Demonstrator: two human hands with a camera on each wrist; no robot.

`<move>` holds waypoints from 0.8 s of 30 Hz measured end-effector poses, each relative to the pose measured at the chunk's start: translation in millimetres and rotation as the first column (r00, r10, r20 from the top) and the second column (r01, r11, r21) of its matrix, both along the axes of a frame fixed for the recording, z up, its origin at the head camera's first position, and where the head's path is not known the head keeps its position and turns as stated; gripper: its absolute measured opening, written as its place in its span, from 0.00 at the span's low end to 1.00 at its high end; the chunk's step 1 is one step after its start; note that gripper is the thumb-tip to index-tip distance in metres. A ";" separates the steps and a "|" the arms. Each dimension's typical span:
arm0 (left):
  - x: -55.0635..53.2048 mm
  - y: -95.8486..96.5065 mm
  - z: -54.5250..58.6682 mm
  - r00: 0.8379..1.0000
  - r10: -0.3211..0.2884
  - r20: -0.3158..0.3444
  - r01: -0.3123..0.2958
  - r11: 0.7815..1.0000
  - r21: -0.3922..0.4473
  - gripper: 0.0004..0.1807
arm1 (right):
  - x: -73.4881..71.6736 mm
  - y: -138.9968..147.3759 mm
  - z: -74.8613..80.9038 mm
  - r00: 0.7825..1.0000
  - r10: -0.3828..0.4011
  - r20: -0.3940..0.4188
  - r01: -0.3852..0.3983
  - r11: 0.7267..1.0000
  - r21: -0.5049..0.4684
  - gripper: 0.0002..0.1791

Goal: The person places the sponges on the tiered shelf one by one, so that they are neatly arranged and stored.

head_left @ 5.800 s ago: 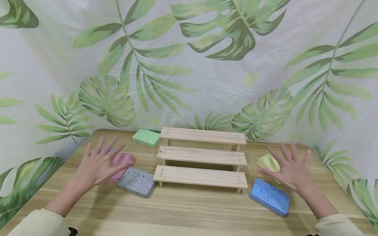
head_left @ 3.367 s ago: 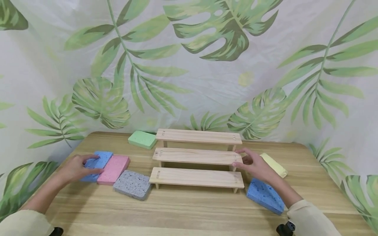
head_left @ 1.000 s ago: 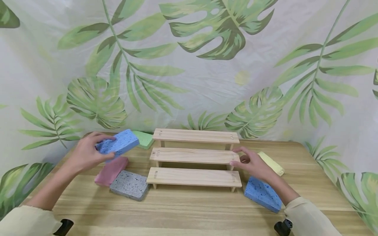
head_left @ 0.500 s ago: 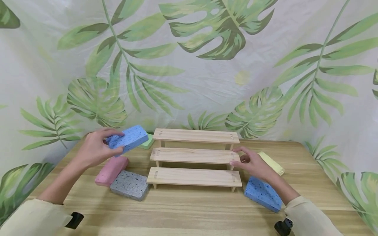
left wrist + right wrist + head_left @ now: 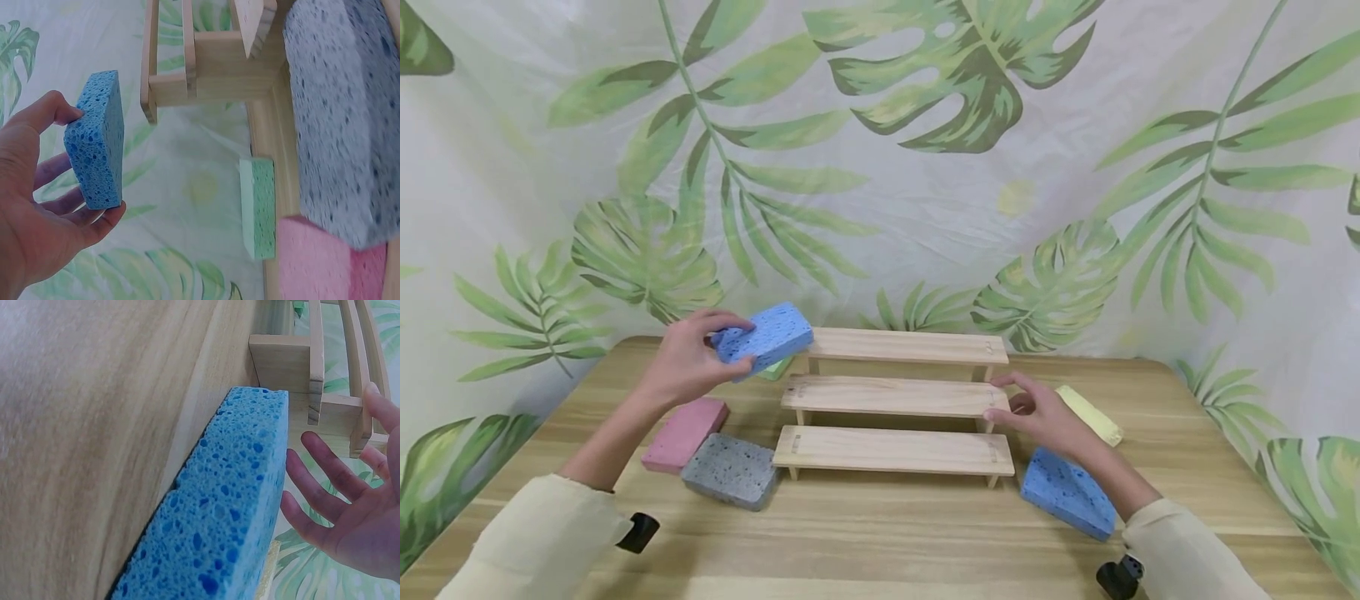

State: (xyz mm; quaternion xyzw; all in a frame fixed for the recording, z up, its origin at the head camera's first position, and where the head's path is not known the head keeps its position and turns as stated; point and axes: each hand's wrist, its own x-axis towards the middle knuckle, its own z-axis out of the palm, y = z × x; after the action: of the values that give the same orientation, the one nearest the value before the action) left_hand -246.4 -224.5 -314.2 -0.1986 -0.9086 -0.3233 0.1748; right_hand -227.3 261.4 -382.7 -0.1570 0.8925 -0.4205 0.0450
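Left hand (image 5: pixel 688 358) has a blue rectangular sponge (image 5: pixel 767 337) pinched by the top-left end of a pale wooden three-tier rack (image 5: pixel 891 450); right hand (image 5: pixel 1037 417) grips the rack's right end, probably to steady it.

The left grip (image 5: pixel 685 362) covers one end of its blue sponge (image 5: pixel 771 337), which in turn hides the left end of the far shelf (image 5: pixel 917 347) and most of the green sponge (image 5: pixel 777 369); the right grip (image 5: pixel 1037 414) and forearm (image 5: pixel 1116 479) overlap the middle shelf's (image 5: pixel 895 396) right end, the yellow sponge (image 5: pixel 1092 415) and the right blue sponge (image 5: pixel 1056 496). The counter (image 5: pixel 880 546) and both sleeves (image 5: pixel 1187 546) leave the head view's near edge, and the shelf marks (image 5: pixel 798 442) are too small to read. The left wrist view cuts off the grey (image 5: pixel 337 119) and pink sponges (image 5: pixel 319 262); the right, the nearby blue sponge.
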 end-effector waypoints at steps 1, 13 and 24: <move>-1.2 2.6 -0.4 1.000 -0.010 -0.004 0.010 1.000 0.008 0.21 | 0.0 0.1 -0.2 1.000 0.001 0.000 -0.001 1.000 0.001 0.30; -9.8 24.3 -2.4 0.999 -0.051 0.002 0.051 0.997 0.053 0.25 | -0.2 -1.1 0.4 1.000 0.003 -0.002 -0.003 1.000 -0.001 0.30; -18.2 45.2 -9.1 0.998 -0.068 0.003 0.068 0.997 0.032 0.22 | 0.4 1.0 -1.4 1.000 0.011 -0.011 -0.011 1.000 0.006 0.30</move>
State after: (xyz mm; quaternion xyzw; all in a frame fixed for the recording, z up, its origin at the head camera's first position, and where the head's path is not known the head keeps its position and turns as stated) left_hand -264.6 -179.3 -323.2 -0.2259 -0.8963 -0.3440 0.1650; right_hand -226.9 262.4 -384.1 -0.1641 0.8932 -0.4165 0.0429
